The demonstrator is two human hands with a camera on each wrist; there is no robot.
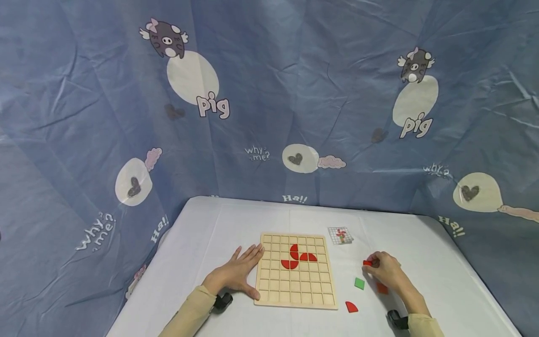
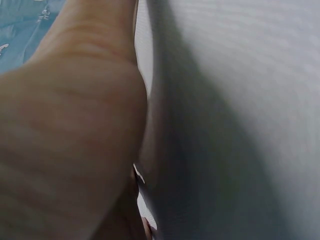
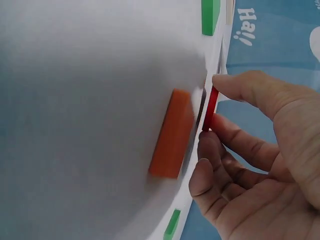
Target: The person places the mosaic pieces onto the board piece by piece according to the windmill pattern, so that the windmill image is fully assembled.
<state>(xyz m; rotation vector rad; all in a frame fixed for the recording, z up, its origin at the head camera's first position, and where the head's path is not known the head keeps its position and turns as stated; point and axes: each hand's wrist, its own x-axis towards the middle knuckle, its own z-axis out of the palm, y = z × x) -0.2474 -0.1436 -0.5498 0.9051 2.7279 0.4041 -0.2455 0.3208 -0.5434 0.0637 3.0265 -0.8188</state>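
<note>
My left hand (image 1: 237, 272) lies with spread fingers along the left edge of a wooden grid board (image 1: 269, 284), fingertips and thumb touching it. Several red quarter-circle pieces (image 1: 294, 255) sit in the board's squares, towards its upper middle. Right of the board, my right hand (image 1: 386, 270) pinches a thin red piece (image 3: 210, 110) between thumb and fingertips, just above the table. Its full outline is hidden by the edge-on view. The left wrist view shows mostly the heel of my left hand (image 2: 65, 130) and white cloth.
Near my right hand lie an orange square (image 1: 382, 288), a green square (image 1: 360, 283) and a red quarter-circle (image 1: 351, 307). Another green piece (image 3: 172, 225) shows in the right wrist view. A pattern card (image 1: 339, 235) lies beyond the board's right corner. Blue printed curtain (image 1: 269, 93) hangs behind.
</note>
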